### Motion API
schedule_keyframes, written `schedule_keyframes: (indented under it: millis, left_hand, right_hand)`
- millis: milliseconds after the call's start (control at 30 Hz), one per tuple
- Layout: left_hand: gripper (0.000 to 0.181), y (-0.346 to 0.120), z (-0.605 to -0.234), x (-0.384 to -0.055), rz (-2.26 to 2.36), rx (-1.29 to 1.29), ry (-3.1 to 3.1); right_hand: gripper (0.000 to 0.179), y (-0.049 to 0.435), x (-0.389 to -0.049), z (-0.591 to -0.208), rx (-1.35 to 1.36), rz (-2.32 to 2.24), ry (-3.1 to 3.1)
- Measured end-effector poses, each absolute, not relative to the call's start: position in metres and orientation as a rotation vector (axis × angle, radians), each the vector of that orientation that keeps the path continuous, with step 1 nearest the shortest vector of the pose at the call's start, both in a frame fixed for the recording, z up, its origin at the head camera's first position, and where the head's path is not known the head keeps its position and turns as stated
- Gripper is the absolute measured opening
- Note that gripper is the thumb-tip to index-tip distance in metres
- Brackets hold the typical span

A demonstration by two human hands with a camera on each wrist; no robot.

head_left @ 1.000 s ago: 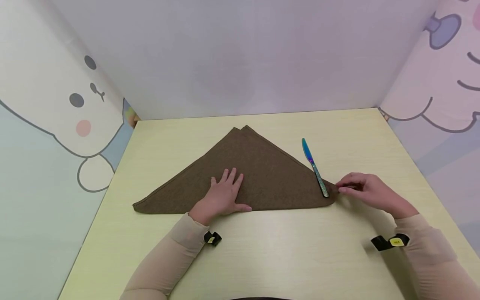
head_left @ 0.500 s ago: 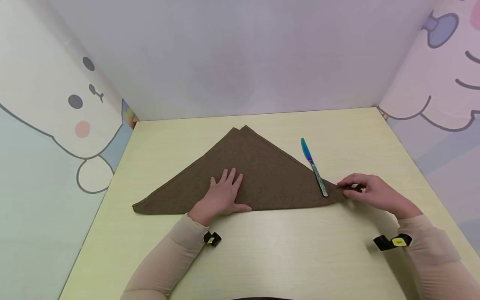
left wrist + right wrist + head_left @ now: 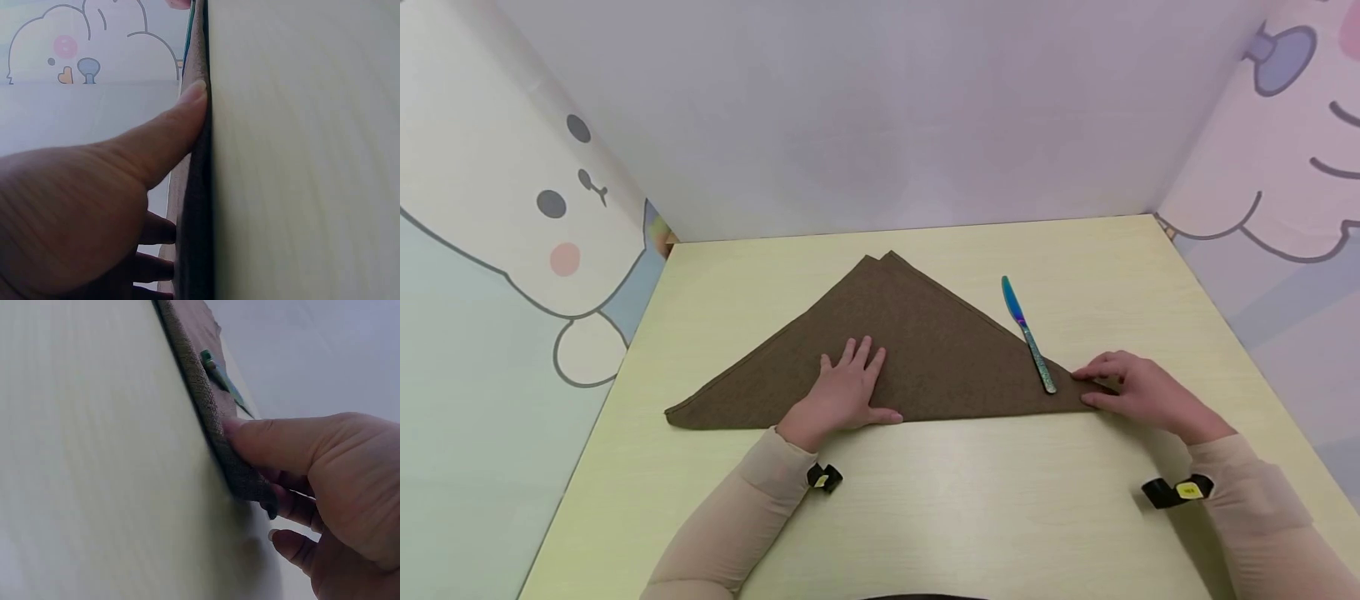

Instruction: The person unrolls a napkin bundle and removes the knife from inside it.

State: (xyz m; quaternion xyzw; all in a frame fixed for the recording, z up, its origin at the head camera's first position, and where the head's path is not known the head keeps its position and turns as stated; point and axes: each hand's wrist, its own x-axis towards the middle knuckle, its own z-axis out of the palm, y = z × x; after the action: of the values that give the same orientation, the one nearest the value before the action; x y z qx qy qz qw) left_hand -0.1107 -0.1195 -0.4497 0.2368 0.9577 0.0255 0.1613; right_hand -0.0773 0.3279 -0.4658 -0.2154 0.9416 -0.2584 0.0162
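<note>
A brown cloth (image 3: 940,350), folded into a wide triangle, lies on the table with its peak pointing away. My left hand (image 3: 842,392) rests on its middle with fingers spread, the thumb along the near folded edge. At the right corner my right hand (image 3: 1135,387) holds the cloth between thumb and fingertips; the right wrist view shows the thumb (image 3: 269,440) on the folded edge and the corner by the other fingers. A rainbow-coloured table knife (image 3: 1028,337) lies across the cloth's right slope, its glittery handle on the cloth and blade beyond it.
The pale wooden table (image 3: 970,500) extends around the cloth. A plain back wall (image 3: 910,117) stands behind it, with cartoon-printed panels on the left and right sides.
The right hand has shifted its grip at the corner, thumb and fingers now farther apart. The cloth's right end is drawn out straighter to the right. Left hand and knife stay put.
</note>
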Motion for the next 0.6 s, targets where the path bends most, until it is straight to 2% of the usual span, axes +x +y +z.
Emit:
schedule_keyframes:
  millis: [600]
  left_hand:
    - [0.11,-0.12,-0.451,-0.111,0.05,0.672,2.735]
  right_hand:
    - [0.034,0.341,-0.07,-0.47,-0.809,-0.676,3.019]
